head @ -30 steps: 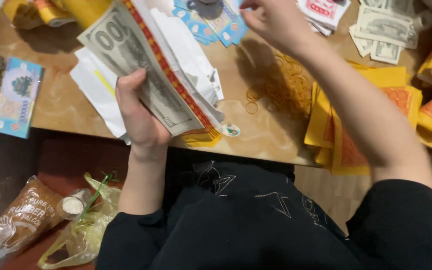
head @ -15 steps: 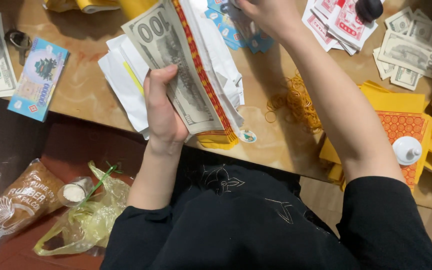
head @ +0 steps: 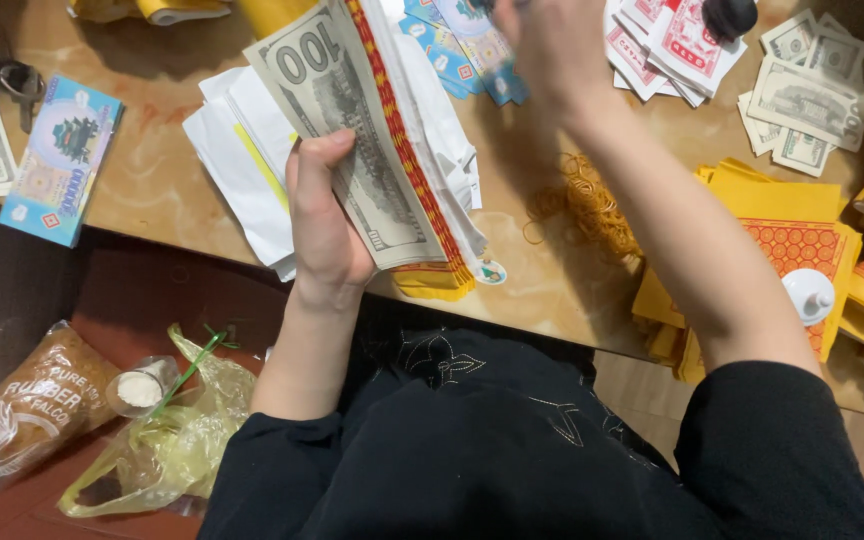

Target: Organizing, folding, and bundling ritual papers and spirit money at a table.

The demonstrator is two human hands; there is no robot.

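My left hand point(head: 324, 222) grips a thick stack of paper sheets point(head: 372, 150) topped by a banknote-style sheet, with white, red-patterned and yellow sheets under it, held tilted over the table's front edge. My right hand point(head: 542, 45) reaches far across the table at the top of the view, blurred, over blue printed sheets point(head: 452, 45); I cannot tell whether it holds one. A loose pile of yellow rubber bands point(head: 592, 205) lies under my right forearm.
On the brown table point(head: 152, 190) lie a blue printed packet point(head: 60, 160), keys point(head: 20, 85), banknote-style sheets point(head: 802, 110), red-and-white sheets point(head: 672, 45) and yellow paper stacks point(head: 792, 235) with a white cap point(head: 809, 295). Below the table sit a brown bag point(head: 27, 410) and yellow plastic bag point(head: 167, 440).
The view has shifted so the table contents slid right and down. My right hand has stayed stretched toward the far sheets. My left hand keeps its hold on the stack.
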